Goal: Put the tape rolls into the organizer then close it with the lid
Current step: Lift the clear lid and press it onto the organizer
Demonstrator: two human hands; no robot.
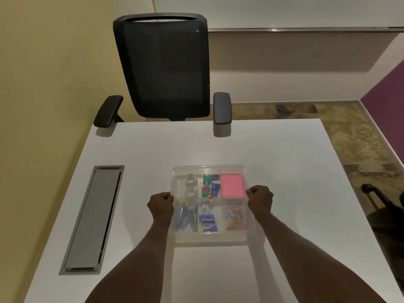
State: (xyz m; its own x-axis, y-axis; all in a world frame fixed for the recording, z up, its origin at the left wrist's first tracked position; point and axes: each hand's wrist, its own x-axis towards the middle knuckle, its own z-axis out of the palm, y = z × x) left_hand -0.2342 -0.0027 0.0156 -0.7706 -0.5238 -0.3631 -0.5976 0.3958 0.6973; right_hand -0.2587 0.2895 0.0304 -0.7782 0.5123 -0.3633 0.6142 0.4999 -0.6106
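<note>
Both fists, left hand (161, 204) and right hand (261, 199), pinch the clear lid's (209, 169) side edges; I'd lower it level, square over the organizer (211, 236).

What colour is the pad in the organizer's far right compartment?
Pink, seen through the clear lid; head view shows the pad best.

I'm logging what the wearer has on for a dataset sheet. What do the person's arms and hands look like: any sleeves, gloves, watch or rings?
Both forearms are bare for as far as the head view shows them, with no sleeve edge visible. The left hand and right hand wear no gloves. No watch, bracelet or wristband shows on either wrist. Rings cannot be ruled out at this resolution, though none stands out.
</note>
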